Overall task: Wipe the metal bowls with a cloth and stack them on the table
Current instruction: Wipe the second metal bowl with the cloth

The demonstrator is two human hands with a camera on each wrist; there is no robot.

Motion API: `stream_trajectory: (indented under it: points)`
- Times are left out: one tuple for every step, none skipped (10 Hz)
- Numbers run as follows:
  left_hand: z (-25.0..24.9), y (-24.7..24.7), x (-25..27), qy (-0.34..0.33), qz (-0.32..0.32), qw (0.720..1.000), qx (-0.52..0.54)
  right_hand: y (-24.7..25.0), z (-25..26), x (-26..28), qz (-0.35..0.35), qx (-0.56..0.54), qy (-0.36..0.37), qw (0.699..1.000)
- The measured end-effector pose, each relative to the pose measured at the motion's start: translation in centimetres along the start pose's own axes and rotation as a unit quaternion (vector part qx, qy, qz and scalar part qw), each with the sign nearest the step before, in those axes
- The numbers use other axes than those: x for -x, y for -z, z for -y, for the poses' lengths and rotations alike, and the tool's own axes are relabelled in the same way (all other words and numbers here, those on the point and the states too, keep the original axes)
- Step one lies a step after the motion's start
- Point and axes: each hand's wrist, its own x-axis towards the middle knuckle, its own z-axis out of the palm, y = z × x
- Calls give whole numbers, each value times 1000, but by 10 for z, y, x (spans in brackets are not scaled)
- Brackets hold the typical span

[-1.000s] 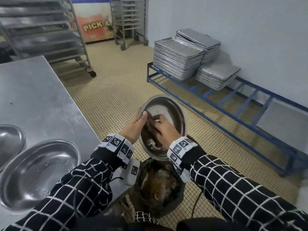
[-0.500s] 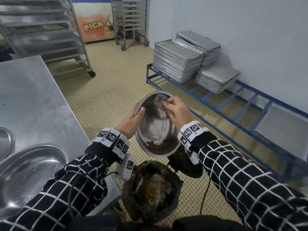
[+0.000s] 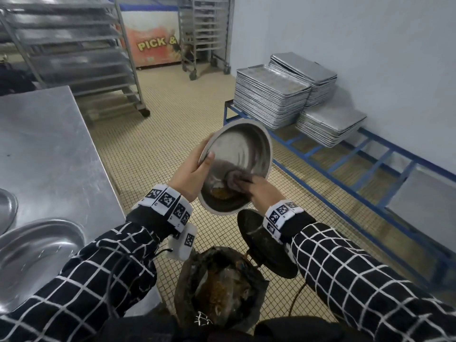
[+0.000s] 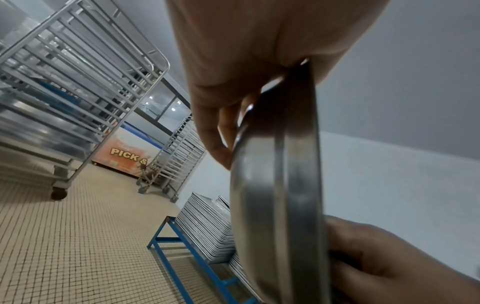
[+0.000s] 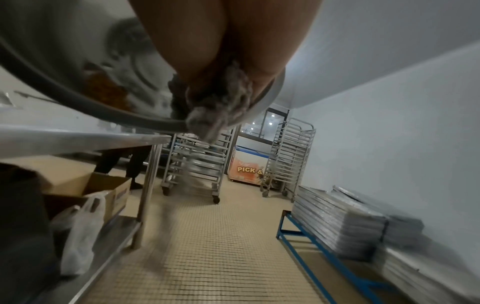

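Note:
I hold a round metal bowl (image 3: 241,154) tilted toward me above a dark bin. My left hand (image 3: 195,174) grips its left rim, thumb inside and fingers behind; the left wrist view shows that rim (image 4: 293,185) edge-on. My right hand (image 3: 261,188) presses a crumpled grey cloth (image 3: 237,180) into the bowl's lower part, beside brown residue (image 3: 222,193). In the right wrist view the cloth (image 5: 221,98) bulges out under my curled fingers against the bowl (image 5: 78,61). Two more metal bowls (image 3: 37,253) lie on the steel table (image 3: 49,149) at the left.
A dark bin (image 3: 219,287) with brown waste stands on the tiled floor under the bowl, a black round lid (image 3: 261,243) beside it. Stacked metal trays (image 3: 271,95) lie on a blue frame (image 3: 345,188) along the right wall. Wheeled tray racks (image 3: 74,45) stand behind the table.
My right hand with the cloth has swept from the bowl's upper part down to its lower right. The bowl has tipped a little, still in my left hand.

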Motion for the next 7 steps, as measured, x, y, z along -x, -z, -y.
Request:
stream_trajectory:
  points:
    - [0,-6,-5,-45,-15,998,-51,-3,0,-5,2,-5,28,1000]
    - [-4,-9,-10,-83,-33,992,-89,-1,4,-7,46,59,31,997]
    - [-4,-10,-11,-96,-43,989,-100,0,3,-2,49,27,40,998]
    - [-2,-7,-14,-86,-40,991,-91,0,0,3,-50,-29,29,998]
    - [-1,-2,-16,-56,-24,995,-75,10,6,-5,-212,-170,-33,962]
    - [-2,-3,-14,-27,-13,999,-43,22,12,-19,-274,-214,-62,936]
    - [-2,-4,-11,-3,8,1000,-22,34,16,-32,-301,-198,-48,932]
